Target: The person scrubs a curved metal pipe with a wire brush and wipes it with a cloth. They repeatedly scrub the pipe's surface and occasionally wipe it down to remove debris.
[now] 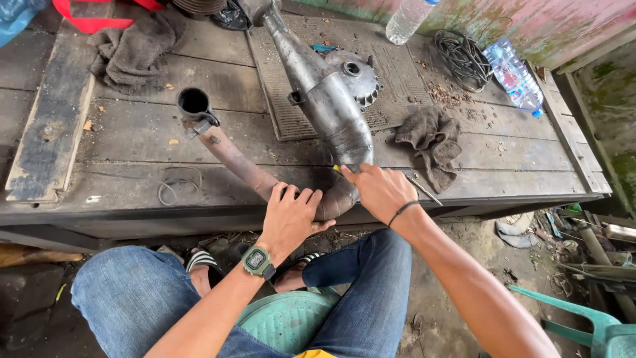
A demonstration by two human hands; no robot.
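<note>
A grey metal exhaust pipe point(328, 99) lies on a dark wooden workbench point(132, 132). Its rusty curved end point(228, 156) bends back to an open round mouth point(194, 103). My left hand point(289, 215), with a green watch on the wrist, grips the bend of the pipe at the bench's front edge. My right hand point(379, 189) presses a small yellow-tipped tool point(338, 170) against the pipe just above the bend.
Dirty rags lie at the back left point(136, 50) and beside the pipe point(432, 136). A coil of black wire point(464, 58), two plastic bottles point(513, 76), a thin metal rod point(424, 190) and a ribbed mat point(291, 113) are on the bench. A green plastic chair point(589, 325) stands at right.
</note>
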